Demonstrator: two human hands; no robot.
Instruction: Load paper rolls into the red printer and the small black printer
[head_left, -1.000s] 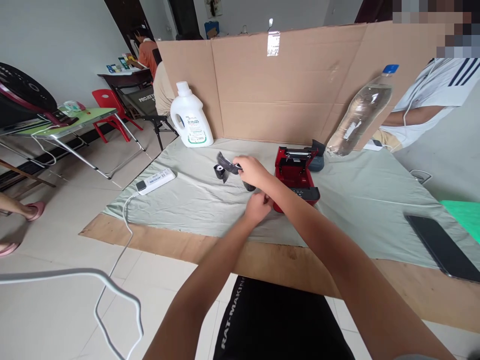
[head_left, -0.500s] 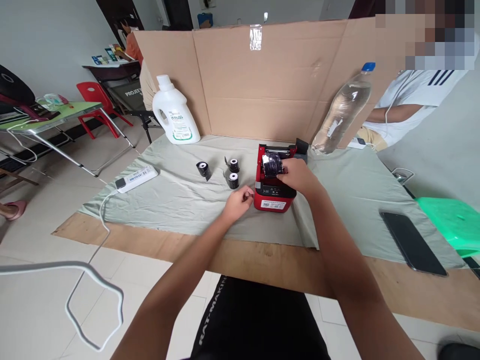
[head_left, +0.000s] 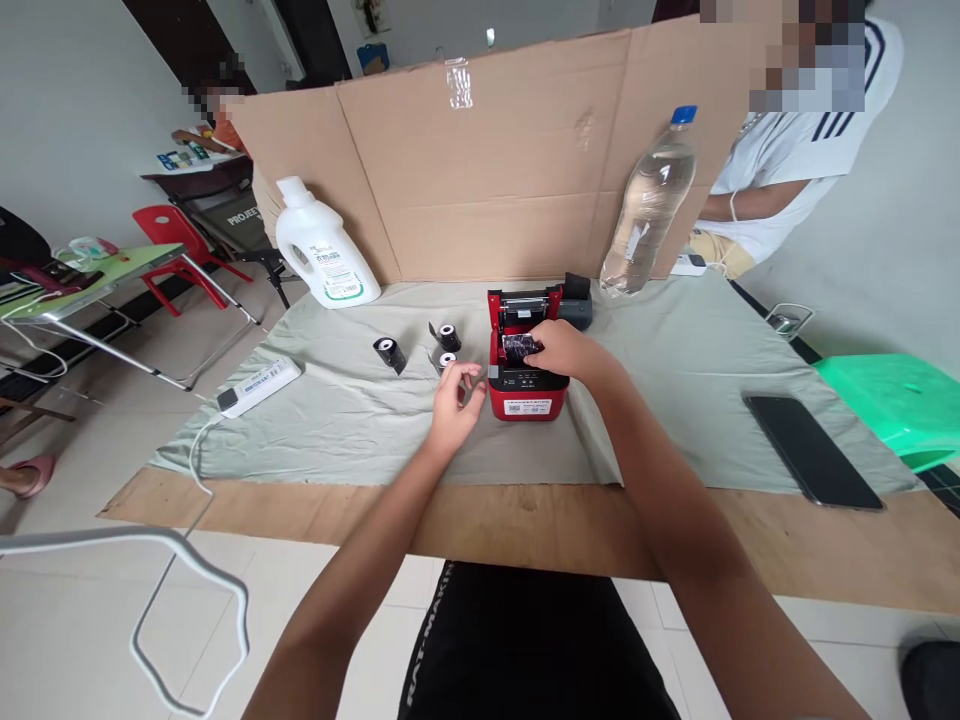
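A small red and black printer (head_left: 527,404) stands on the cloth with its lid up. My right hand (head_left: 568,350) reaches into it from the right, its fingers closed on a shiny black roll (head_left: 517,348) that lies down inside the printer's bay. The fingertips partly hide the roll. Beside the printer's left side is my left hand (head_left: 454,408), thumb and fingers apart, with nothing visible held. Just behind that hand stand two black rolls with white cores, one farther back (head_left: 448,337) and one nearer (head_left: 446,362), the nearer partly covered. A third black roll (head_left: 388,352) sits farther left.
A white jug (head_left: 330,250) and a clear bottle (head_left: 651,210) stand before the cardboard screen (head_left: 495,180). A power strip (head_left: 260,386) lies at left, a black phone (head_left: 814,450) at right. A green stool (head_left: 896,400) is beyond the right edge. Two other people are behind the screen.
My right hand has lowered the black roll into the printer's bay. My left hand's fingers have spread beside the printer. The head view has shifted and tilted a little.
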